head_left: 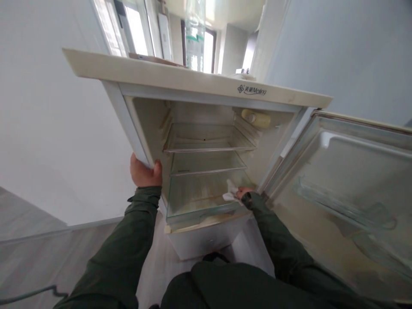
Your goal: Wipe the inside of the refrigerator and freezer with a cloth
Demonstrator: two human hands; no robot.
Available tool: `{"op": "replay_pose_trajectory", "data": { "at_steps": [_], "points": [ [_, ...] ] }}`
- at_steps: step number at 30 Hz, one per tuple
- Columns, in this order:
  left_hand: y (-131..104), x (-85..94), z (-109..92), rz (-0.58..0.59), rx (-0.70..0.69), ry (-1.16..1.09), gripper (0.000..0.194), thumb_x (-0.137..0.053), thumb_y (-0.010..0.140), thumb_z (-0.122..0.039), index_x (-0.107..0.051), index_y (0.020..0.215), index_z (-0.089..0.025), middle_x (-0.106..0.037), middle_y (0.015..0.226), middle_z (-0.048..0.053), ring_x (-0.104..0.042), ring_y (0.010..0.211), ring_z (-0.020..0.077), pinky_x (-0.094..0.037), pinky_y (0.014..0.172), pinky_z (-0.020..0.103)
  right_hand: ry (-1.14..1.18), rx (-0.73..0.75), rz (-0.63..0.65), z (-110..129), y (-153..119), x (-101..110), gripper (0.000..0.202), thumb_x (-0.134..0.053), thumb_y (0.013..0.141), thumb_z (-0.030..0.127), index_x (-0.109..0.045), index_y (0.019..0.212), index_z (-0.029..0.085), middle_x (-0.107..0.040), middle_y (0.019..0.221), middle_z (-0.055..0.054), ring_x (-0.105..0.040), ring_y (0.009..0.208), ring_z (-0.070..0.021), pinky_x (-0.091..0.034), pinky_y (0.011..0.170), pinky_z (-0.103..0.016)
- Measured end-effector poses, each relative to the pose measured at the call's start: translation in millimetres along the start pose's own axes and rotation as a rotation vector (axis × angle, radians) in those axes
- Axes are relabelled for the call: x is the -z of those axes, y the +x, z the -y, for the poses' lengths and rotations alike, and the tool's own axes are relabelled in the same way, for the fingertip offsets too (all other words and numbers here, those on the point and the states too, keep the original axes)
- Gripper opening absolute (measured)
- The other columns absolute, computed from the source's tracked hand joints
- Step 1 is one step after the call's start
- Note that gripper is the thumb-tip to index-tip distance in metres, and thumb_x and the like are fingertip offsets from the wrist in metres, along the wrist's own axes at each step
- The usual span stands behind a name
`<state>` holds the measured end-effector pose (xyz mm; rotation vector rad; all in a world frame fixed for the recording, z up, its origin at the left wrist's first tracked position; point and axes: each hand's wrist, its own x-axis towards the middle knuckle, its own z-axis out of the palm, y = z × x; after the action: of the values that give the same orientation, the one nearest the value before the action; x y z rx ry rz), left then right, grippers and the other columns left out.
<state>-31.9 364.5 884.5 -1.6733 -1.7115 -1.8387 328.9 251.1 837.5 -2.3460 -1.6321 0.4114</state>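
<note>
White-walled room, small cream fridge (199, 86): right hand (243, 192) is pressing white crumpled cloth (230, 192) inside, ahead; left hand (143, 173) is gripping the frame.

Daylight scene, fairly bright, soft. Main light from windows (135, 30) behind and above fridge (206, 141); panes blown out to white, detail lost. Glare washes clear bottle (195, 34) standing on fridge top. Fridge interior dimmer than walls beside it, mild shade under shelves. Dark sleeves below fridge nearly featureless. Strong wide-angle distortion: fridge top bows, open door (347, 189) right of fridge stretched, smeared toward frame edge. Centre reasonably sharp; slight softness overall.
</note>
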Motion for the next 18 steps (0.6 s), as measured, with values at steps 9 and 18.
{"op": "replay_pose_trajectory", "data": {
  "at_steps": [9,18],
  "points": [
    [2.2,3.8,-2.4,0.01,-0.004,0.013,0.071,-0.064,0.079,-0.04,-0.049,0.136,-0.001,-0.055,0.127,0.019,-0.053,0.123,0.0395,-0.046,0.106,0.051,-0.049,1.199,-0.242,123.6,-58.4,-179.1,0.024,-0.057,0.097,0.034,-0.072,0.115,0.034,-0.067,0.096,-0.004,-0.056,0.088,-0.0181,-0.034,0.072,-0.031],
    [3.1,-1.1,6.1,0.017,0.027,-0.015,0.088,-0.057,0.072,-0.053,-0.048,0.139,0.003,-0.054,0.131,0.029,-0.054,0.124,0.0425,-0.047,0.104,0.056,0.037,0.9,-0.266,2.3,-47.8,-151.3,0.014,-0.067,0.092,0.022,-0.071,0.079,0.024,-0.072,0.095,-0.004,-0.059,0.09,-0.0169,-0.037,0.077,-0.031]
  ]
}}
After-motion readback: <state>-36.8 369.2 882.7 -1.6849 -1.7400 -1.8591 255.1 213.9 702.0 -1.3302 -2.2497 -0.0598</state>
